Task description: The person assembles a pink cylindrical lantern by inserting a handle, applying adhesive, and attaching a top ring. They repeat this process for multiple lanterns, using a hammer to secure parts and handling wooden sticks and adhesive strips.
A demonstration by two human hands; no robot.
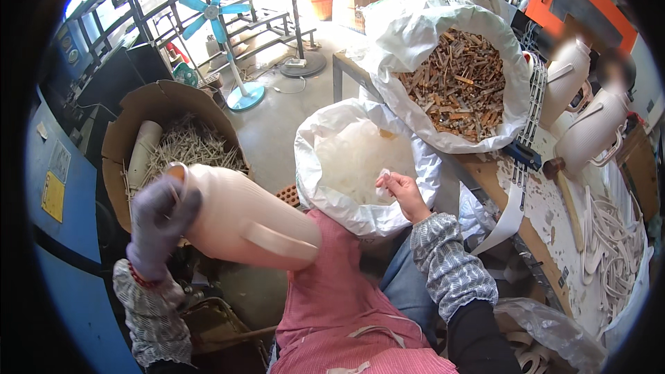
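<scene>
My left hand (161,218), in a grey glove, grips a pale pink ribbed plastic jug (239,211) by its rim. The jug lies tilted on its side, its base end against my pink apron (346,284) and its long handle facing me. Bare and pinched closed, my right hand (405,195) holds a small whitish translucent plastic piece (384,183). That hand is over the near right part of an open white sack (325,204), which is filled with cloudy, translucent pieces (357,156).
A cardboard box (125,131) of thin pale sticks stands at left. On the right, a worktable (499,173) carries a sack of brown strips (457,83), two upright jugs (589,135) and loose pale handles (609,235). A blue fan (244,97) stands beyond.
</scene>
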